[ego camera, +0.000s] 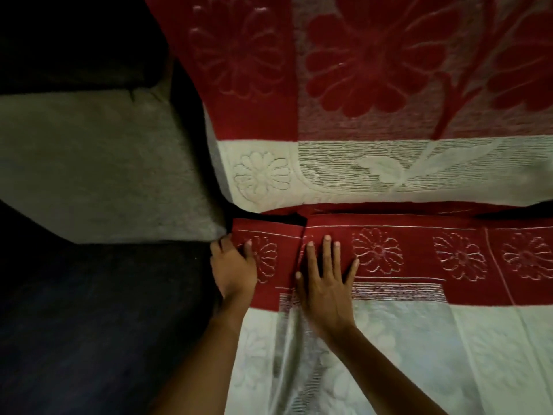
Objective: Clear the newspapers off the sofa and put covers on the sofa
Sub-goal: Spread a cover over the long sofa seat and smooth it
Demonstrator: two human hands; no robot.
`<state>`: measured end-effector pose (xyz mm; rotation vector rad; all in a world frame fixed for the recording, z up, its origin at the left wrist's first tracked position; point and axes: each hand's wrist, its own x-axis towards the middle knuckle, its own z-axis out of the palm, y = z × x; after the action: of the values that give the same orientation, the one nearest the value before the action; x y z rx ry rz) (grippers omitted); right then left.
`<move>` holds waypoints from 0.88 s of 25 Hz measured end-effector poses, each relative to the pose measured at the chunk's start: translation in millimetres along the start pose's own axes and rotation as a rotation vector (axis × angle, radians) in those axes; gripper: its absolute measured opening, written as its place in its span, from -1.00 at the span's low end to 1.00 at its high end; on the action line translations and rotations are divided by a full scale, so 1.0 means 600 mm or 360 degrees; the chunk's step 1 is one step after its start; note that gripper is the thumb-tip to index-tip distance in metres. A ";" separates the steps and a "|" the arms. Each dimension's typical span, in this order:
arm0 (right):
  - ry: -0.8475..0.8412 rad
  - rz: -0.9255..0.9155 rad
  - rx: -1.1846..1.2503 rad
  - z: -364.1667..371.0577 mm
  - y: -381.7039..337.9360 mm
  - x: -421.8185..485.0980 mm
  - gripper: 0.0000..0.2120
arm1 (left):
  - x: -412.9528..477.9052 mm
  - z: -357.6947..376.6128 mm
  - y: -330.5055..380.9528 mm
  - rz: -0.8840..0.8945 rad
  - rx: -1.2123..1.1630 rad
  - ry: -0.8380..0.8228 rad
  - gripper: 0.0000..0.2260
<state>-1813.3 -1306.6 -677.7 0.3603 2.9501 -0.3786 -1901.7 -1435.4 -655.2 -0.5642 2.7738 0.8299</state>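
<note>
Seat cover [419, 339]: spread on the sofa seat, white nearest the viewer; its near edge is cut off by the bottom of the view, and its right end by the frame
Ridge in cover [287, 339]: a raised fold running from the near edge up towards the right wrist
Right hand [326, 289]: palm down on the seat cover's red band, fingers [327, 250] straight and spread apart, pointing at the backrest
Left hand [235, 269]: at the cover's left edge beside the armrest, thumb lying on the red cloth; the other fingers are foreshortened and partly out of sight, so I cannot tell if they pinch the edge
Cover's direction: long axis runs left to right, with the daisy row along the back of the seat
Dark area [89, 324]: lower left, too dim to make out
Armrest [104, 163]: grey, bare, touching the cover's left corner
Gap [269, 219]: a black slit where seat meets backrest
Back cover [374, 70]: red and white, large flowers, hanging down the backrest; its top is cut off
</note>
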 end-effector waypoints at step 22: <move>0.0106 -0.0004 -0.0098 0.018 -0.053 0.021 -0.48 | -0.021 0.006 -0.071 0.0800 0.0446 -0.0213 -0.43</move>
<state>-1832.3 -1336.6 -682.8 0.3686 3.0192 -0.2810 -1872.3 -1462.3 -675.2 0.2394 2.8653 0.5139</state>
